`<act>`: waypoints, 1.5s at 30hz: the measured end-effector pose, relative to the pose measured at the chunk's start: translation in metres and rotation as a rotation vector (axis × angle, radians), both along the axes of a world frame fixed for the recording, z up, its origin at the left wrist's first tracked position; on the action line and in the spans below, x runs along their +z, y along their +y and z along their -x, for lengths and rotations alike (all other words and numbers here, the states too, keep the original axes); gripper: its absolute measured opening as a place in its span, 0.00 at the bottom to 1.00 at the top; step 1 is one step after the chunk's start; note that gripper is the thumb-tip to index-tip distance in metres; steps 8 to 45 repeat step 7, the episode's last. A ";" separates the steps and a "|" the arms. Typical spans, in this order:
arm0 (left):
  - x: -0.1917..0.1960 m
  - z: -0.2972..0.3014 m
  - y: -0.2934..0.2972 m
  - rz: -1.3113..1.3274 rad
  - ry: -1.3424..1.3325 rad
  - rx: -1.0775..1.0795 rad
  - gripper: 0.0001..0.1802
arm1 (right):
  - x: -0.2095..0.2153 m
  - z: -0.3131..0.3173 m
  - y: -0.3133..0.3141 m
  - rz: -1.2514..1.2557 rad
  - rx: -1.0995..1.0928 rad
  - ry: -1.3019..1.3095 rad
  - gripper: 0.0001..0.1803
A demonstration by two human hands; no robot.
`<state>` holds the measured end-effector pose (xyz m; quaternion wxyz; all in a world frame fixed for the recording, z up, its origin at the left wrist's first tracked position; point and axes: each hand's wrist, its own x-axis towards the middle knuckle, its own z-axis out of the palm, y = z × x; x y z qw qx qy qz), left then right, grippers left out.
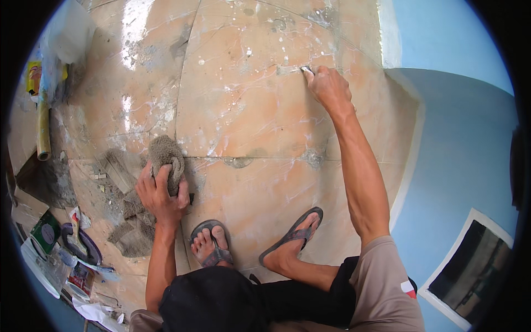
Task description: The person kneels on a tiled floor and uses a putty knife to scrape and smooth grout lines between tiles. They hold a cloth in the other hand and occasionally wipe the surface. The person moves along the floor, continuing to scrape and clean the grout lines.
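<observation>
The person squats on a tiled floor [249, 110] with orange-beige tiles that carry many white spots and streaks. The landmark here is the cross joint [182, 156] where four tiles meet.

The left hand [160, 193] lies just below and left of this joint. Its fingers are closed around a grey rag [166, 157], which is bunched into a ball and pressed on the floor; the upper part of the rag sits almost on the joint. More grey cloth [131, 227] lies flat on the floor below and left of the hand.

The right hand [327, 88] is stretched far up and to the right of the joint, well apart from the rag. Its fingers are pinched tight around a small scraper [306, 69]; only the dark tip shows, and it touches the tile at a pale scraped streak [287, 70]. How the rest of the tool looks I cannot tell.

Both feet wear sandals [290, 235] and stand below and right of the joint. Far left of it, along the edge, lie a yellowish roll [43, 130], a clear plastic bag [69, 30] and some packages and papers [55, 249]. To the right of the tiles stands a light blue wall [459, 138].
</observation>
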<state>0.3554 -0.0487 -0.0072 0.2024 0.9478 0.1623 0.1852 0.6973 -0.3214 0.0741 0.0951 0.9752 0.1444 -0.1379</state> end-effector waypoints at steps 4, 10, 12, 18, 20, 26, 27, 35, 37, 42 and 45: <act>0.001 0.005 0.003 -0.001 0.004 0.007 0.28 | -0.005 0.050 -0.019 0.020 0.076 0.047 0.23; -0.001 0.003 0.001 -0.004 0.008 0.021 0.28 | 0.000 0.045 -0.014 0.017 -0.003 0.113 0.23; -0.001 0.003 0.001 -0.004 0.008 0.021 0.28 | 0.000 0.045 -0.014 0.017 -0.003 0.113 0.23; -0.001 0.003 0.001 -0.004 0.008 0.021 0.28 | 0.000 0.045 -0.014 0.017 -0.003 0.113 0.23; -0.001 0.003 0.001 -0.004 0.008 0.021 0.28 | 0.000 0.045 -0.014 0.017 -0.003 0.113 0.23; -0.001 0.003 0.001 -0.004 0.008 0.021 0.28 | 0.000 0.045 -0.014 0.017 -0.003 0.113 0.23; -0.001 0.003 0.001 -0.004 0.008 0.021 0.28 | 0.000 0.045 -0.014 0.017 -0.003 0.113 0.23; -0.001 0.003 0.001 -0.004 0.008 0.021 0.28 | 0.000 0.045 -0.014 0.017 -0.003 0.113 0.23; -0.001 0.003 0.001 -0.004 0.008 0.021 0.28 | 0.000 0.045 -0.014 0.017 -0.003 0.113 0.23; -0.001 0.003 0.001 -0.004 0.008 0.021 0.28 | 0.000 0.045 -0.014 0.017 -0.003 0.113 0.23; -0.001 0.003 0.001 -0.004 0.008 0.021 0.28 | 0.000 0.045 -0.014 0.017 -0.003 0.113 0.23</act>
